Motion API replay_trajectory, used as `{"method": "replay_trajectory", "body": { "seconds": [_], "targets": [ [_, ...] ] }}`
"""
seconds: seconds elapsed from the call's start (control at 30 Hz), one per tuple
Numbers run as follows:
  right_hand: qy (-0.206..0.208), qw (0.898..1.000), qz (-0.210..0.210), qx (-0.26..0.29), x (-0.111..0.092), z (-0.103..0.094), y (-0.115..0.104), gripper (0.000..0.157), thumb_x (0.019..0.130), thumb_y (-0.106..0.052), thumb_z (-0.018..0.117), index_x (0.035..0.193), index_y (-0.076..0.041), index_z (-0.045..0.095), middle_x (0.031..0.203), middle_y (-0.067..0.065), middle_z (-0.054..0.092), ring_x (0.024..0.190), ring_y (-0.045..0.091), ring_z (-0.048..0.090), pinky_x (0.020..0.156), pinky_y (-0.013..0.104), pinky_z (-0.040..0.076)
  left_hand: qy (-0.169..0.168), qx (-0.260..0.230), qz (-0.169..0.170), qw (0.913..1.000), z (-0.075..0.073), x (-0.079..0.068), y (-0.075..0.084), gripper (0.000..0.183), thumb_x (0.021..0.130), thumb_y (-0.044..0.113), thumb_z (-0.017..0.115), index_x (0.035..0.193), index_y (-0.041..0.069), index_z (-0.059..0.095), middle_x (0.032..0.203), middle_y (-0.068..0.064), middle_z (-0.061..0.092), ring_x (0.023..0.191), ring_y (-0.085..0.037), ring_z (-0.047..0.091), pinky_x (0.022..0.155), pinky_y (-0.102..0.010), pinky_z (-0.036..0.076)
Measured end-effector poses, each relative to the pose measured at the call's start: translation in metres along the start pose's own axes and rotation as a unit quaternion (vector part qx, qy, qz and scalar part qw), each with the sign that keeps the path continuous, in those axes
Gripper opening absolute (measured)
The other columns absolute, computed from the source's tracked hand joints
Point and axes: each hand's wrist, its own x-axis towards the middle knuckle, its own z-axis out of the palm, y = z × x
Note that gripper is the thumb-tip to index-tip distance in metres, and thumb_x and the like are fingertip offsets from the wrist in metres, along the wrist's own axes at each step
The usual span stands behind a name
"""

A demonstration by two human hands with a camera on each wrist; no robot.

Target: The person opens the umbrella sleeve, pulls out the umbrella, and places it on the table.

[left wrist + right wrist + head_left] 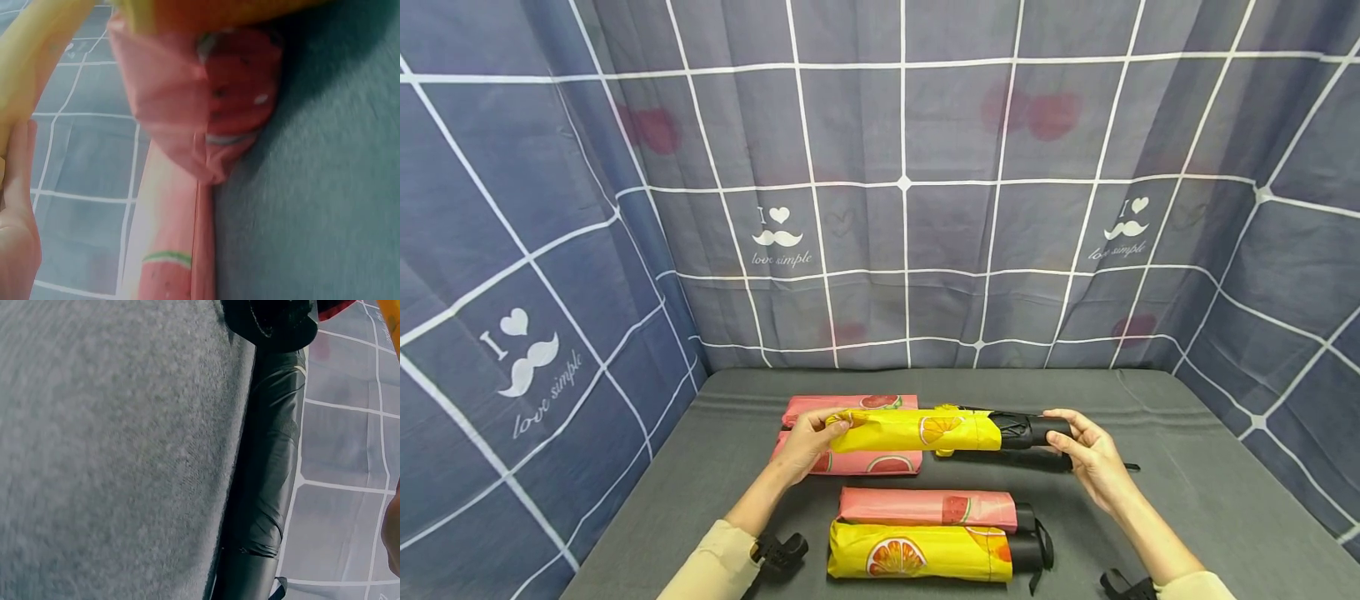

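A folded umbrella in a yellow sleeve (887,431) with an orange-slice print is held level above the table. Its black folded cloth and handle (1033,432) stick out at the right end. My left hand (805,446) pinches the sleeve's left end between thumb and fingers. On the other side, my right hand (1097,467) grips the handle's end. Behind the held umbrella, partly hidden by it, lie two pink watermelon-print sleeves (868,464) and a bare black folded umbrella (265,456). In the left wrist view my left hand (19,237) shows at the edge.
Closer to me, a pink watermelon-print umbrella (910,507) lies beside a yellow orange-print umbrella (955,554), both with black handles to the right. They rest on the grey table (692,500). Blue gridded curtains (865,233) enclose its back and sides.
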Motion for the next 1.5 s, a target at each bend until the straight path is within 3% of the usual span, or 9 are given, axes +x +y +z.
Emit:
{"method": "replay_trajectory", "body": {
  "seconds": [0.33,0.57,0.87,1.03,1.23,1.33,1.5],
  "targets": [
    [-0.015,1.000,-0.008,0.002,-0.004,-0.010,-0.002,0.037,0.095,0.012,0.041,0.121,-0.009,0.058,0.106,0.005,0.063,0.091,0.017,0.065,0.079,0.026,0.050,-0.016,0.013,0.015,0.9997,-0.022,-0.015,0.004,0.025,0.095,-0.001,0.052,0.111,0.011,0.067,0.105,-0.005,0.066,0.093,-0.014,0.063,0.078,-0.028,0.052],
    [-0.023,0.999,-0.025,0.009,-0.007,-0.016,-0.002,0.033,0.094,0.014,0.040,0.125,0.006,0.050,0.105,0.006,0.063,0.091,0.018,0.065,0.079,0.026,0.050,0.011,0.055,0.012,0.9983,-0.034,-0.027,0.007,0.026,0.094,-0.002,0.052,0.111,0.011,0.068,0.103,-0.004,0.066,0.091,-0.012,0.062,0.077,-0.026,0.052],
    [-0.030,0.999,-0.022,0.017,-0.014,-0.028,-0.004,0.037,0.094,0.016,0.038,0.123,-0.001,0.055,0.109,0.006,0.064,0.095,0.019,0.065,0.082,0.026,0.050,0.027,0.055,0.005,0.9981,-0.049,-0.041,0.012,0.026,0.095,-0.002,0.051,0.112,0.010,0.068,0.106,-0.005,0.065,0.094,-0.015,0.062,0.079,-0.029,0.052],
    [-0.023,1.000,-0.018,0.004,-0.021,-0.037,-0.005,0.038,0.095,0.014,0.038,0.125,-0.003,0.055,0.111,0.006,0.063,0.096,0.019,0.064,0.084,0.025,0.049,0.030,0.044,0.019,0.9984,-0.059,-0.050,0.013,0.031,0.095,-0.005,0.048,0.112,0.012,0.068,0.105,-0.004,0.065,0.093,-0.013,0.061,0.078,-0.026,0.052],
    [-0.020,1.000,-0.019,-0.004,-0.028,-0.048,-0.006,0.039,0.095,0.015,0.037,0.125,-0.002,0.055,0.111,0.006,0.063,0.097,0.018,0.064,0.085,0.024,0.047,0.049,0.064,0.013,0.9967,-0.067,-0.058,0.012,0.031,0.096,-0.003,0.049,0.114,0.014,0.067,0.102,-0.001,0.065,0.088,-0.008,0.059,0.072,-0.021,0.051],
    [-0.019,1.000,-0.014,-0.009,-0.032,-0.055,-0.007,0.039,0.095,0.015,0.037,0.125,-0.002,0.055,0.111,0.006,0.064,0.096,0.018,0.064,0.085,0.023,0.047,0.060,0.070,0.008,0.9957,-0.070,-0.062,0.009,0.029,0.096,-0.003,0.049,0.117,0.007,0.066,0.103,-0.001,0.065,0.089,-0.008,0.058,0.073,-0.021,0.050],
    [-0.014,0.999,-0.002,-0.030,-0.036,-0.063,-0.007,0.035,0.094,0.015,0.039,0.124,0.002,0.053,0.111,0.004,0.065,0.095,0.016,0.064,0.083,0.023,0.048,0.059,0.091,-0.006,0.9941,-0.075,-0.066,0.005,0.033,0.095,-0.003,0.050,0.125,-0.019,0.048,0.105,0.001,0.066,0.096,-0.009,0.059,0.077,-0.022,0.050]
  ]
}}
